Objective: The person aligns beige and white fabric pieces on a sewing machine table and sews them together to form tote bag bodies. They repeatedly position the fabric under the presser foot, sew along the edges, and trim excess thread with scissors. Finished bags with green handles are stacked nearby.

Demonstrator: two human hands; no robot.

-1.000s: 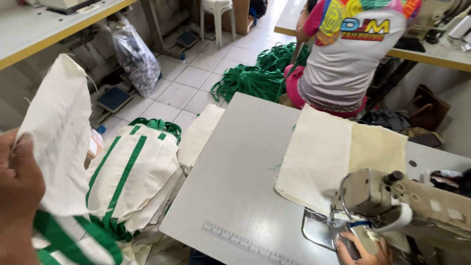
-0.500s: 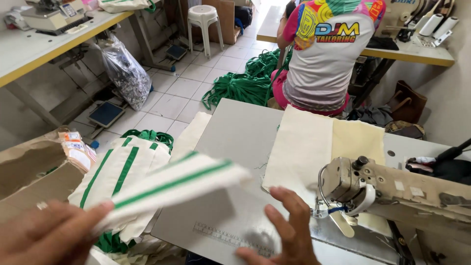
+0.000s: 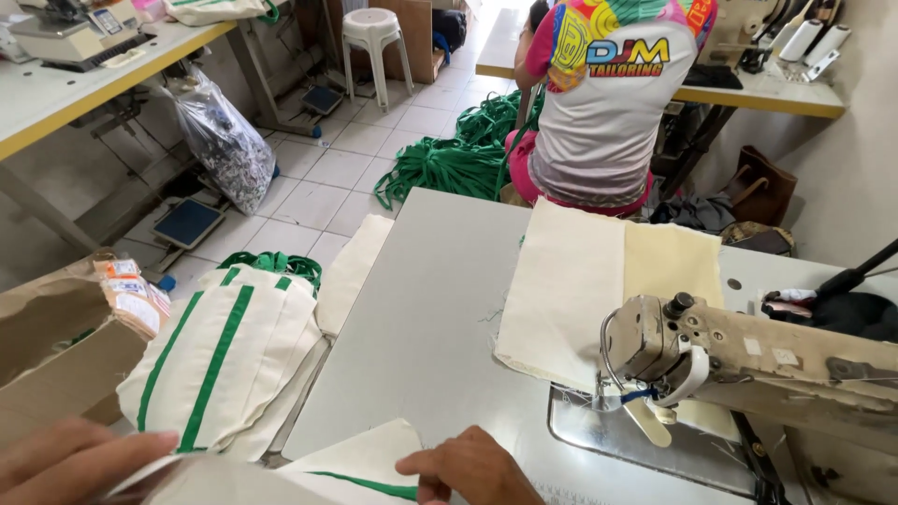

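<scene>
At the bottom left edge, my left hand grips a cream cloth piece with a green stripe. My right hand presses the same piece onto the near edge of the grey sewing table. A beige sewing machine stands at the right, its needle area over a metal plate. A stack of plain cream cloth panels lies on the table to the left of and behind the machine.
A pile of cream bags with green stripes sits left of the table beside a cardboard box. A person in a grey and multicoloured shirt sits ahead. Green straps heap on the tiled floor, near a plastic bag and a stool.
The striped cloth piece has come down from the air onto the table's near edge. My right hand moved left from the machine onto the piece. The view tilted downward.
</scene>
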